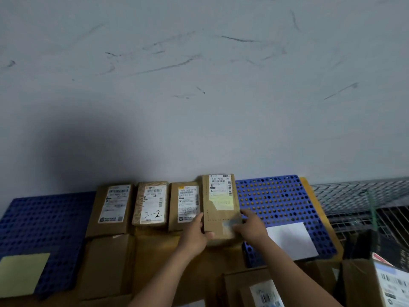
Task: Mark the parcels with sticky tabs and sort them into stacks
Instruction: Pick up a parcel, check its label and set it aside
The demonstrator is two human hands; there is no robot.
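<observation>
- The left hand [194, 233] was bare, and its back showed as a smooth, rounded shape in the dim light.
- The left hand's fingers [198, 218] were slim, and its thumb [208, 235] ended in a blunt, rounded tip.
- The right hand [252, 224] was bare too, its outline softened by blur, so nails and knuckle lines could not be made out.
- The left forearm [161, 275] was bare and slender from the wrist to the picture's lower edge, widening slightly towards the elbow.
- The right forearm [294, 269] was likewise bare and unsleeved along its whole visible length, and looked somewhat longer and broader near the lower edge.
</observation>
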